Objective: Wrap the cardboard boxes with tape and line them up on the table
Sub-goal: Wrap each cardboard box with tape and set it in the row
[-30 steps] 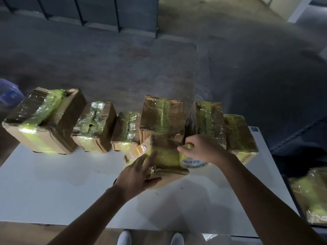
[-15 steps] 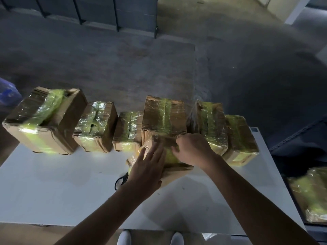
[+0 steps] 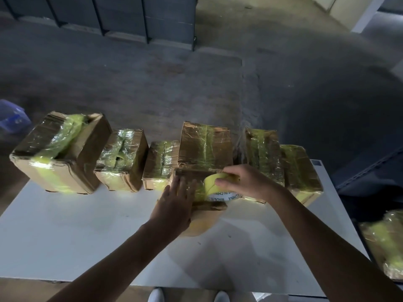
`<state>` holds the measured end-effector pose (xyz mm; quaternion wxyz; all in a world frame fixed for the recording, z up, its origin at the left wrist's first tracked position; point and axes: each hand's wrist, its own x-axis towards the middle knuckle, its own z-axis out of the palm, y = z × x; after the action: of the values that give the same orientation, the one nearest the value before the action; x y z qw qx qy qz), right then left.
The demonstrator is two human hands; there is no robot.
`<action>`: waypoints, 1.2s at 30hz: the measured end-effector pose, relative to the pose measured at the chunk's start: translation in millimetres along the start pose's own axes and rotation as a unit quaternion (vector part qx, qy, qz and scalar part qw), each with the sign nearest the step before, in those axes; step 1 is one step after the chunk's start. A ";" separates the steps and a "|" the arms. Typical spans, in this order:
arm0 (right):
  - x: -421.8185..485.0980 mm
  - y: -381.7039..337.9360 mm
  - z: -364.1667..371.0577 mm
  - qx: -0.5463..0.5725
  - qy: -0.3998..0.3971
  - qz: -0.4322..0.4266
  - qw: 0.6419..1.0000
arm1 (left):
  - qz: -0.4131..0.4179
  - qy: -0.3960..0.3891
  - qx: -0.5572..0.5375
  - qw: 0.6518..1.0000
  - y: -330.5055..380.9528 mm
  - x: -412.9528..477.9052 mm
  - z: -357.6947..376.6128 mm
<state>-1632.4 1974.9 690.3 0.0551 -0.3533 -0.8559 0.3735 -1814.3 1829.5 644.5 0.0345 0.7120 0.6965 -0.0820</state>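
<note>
A small cardboard box [image 3: 197, 174] lies on the white table [image 3: 65, 232] just in front of a row of taped boxes. My left hand [image 3: 174, 205] presses flat on its top, fingers spread. My right hand [image 3: 246, 182] grips a yellow tape roll [image 3: 214, 186] with a white printed core, held on edge over the box's right part; yellow tape runs from the roll onto the box top. Along the table's far edge stand several boxes wrapped in yellow and clear tape, from a large one [image 3: 61, 153] at the left to one [image 3: 303, 173] at the right.
Another taped box [image 3: 383, 243] sits off the table at the lower right, beside a dark shelf edge [image 3: 370, 171]. A blue plastic container [image 3: 11, 116] is on the floor at the far left. My white shoes [image 3: 156, 296] show below the table's near edge.
My right hand has pulled the tape roll back up over the box top from behind it, and the roll shows again. My left hand slid forward and flattened on the box. Scissors seen earlier are hidden.
</note>
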 end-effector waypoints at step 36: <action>27.5 31.0 44.5 -0.168 0.014 0.046 0.985 | -0.014 -0.038 -0.012 0.999 12.1 18.0 7.4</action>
<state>-1651.3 1980.6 632.8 -0.0105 -0.4019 -0.8884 0.2217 -1802.4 1845.7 633.5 0.0680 0.6982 0.7054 -0.1012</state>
